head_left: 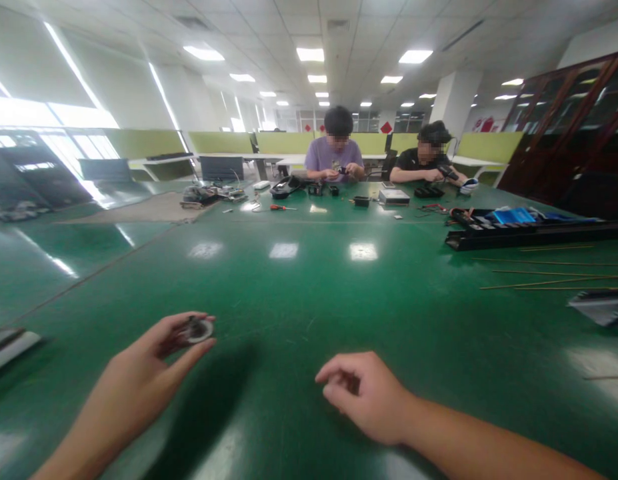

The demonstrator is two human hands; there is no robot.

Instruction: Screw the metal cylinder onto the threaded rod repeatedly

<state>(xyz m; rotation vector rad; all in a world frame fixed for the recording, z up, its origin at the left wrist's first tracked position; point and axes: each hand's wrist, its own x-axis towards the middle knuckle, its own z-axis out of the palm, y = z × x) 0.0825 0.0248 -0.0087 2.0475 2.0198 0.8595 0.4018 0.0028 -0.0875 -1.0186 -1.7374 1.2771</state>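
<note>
A small round part (pixel 201 330), with a pale ring and a dark centre, is gripped between the thumb and fingers of my left hand (pixel 149 373), raised over the green table (pixel 269 300). To the right, my right hand (pixel 369 397) hovers low over the tabletop with its fingers curled and the thumb near the index finger. Whether anything small sits between those fingertips is hidden. A wide gap separates my two hands.
Across the table, a person in purple (pixel 333 157) and a person in black (pixel 423 160) handle small devices. A red screwdriver (pixel 281 207) lies mid-table. Thin rods (pixel 553 273) and a long black tray (pixel 539 233) are at right; a white-edged object (pixel 13 350) is at left.
</note>
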